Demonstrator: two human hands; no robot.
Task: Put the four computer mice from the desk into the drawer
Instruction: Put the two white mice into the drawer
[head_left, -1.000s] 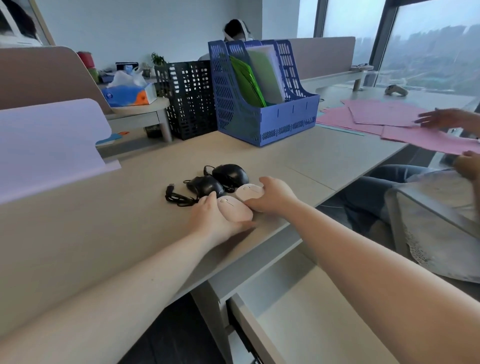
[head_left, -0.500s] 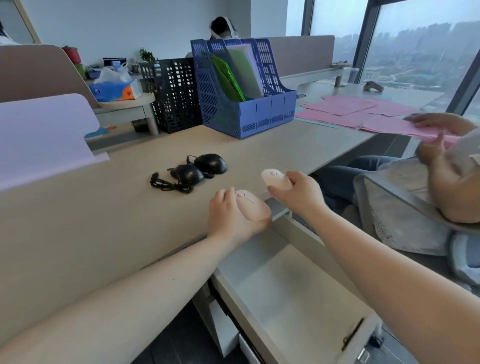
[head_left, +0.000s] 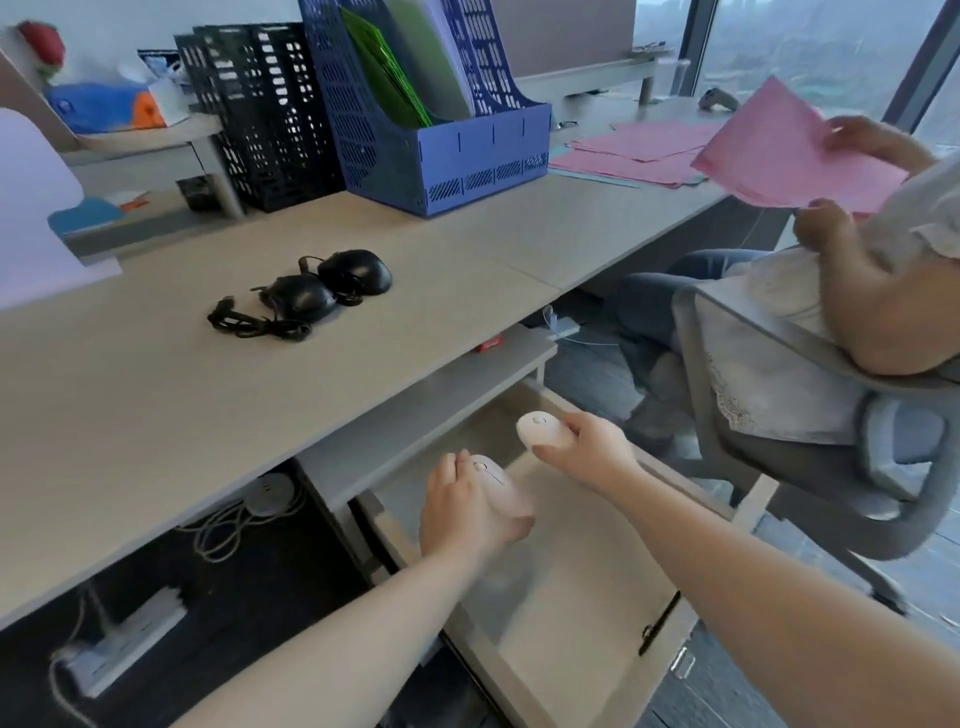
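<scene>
My left hand (head_left: 465, 512) holds a pale pink mouse (head_left: 494, 480) low over the open drawer (head_left: 582, 577) below the desk edge. My right hand (head_left: 589, 449) grips a second pale mouse (head_left: 543, 430) above the drawer's far end. Two black wired mice (head_left: 355, 270) (head_left: 300, 297) lie side by side on the desk (head_left: 156, 395), their cable bundled to the left. The drawer's pale bottom is bare where visible.
A blue file rack (head_left: 441, 119) and a black mesh rack (head_left: 260, 109) stand at the back of the desk. Another person (head_left: 852, 291) sits on a grey chair (head_left: 810, 431) to the right, handling pink sheets (head_left: 779, 150). A power strip (head_left: 119, 649) lies under the desk.
Both hands lifted a pale mouse each off the desk and carried them down over the open drawer. The view has tilted downward. The two black mice have stayed put.
</scene>
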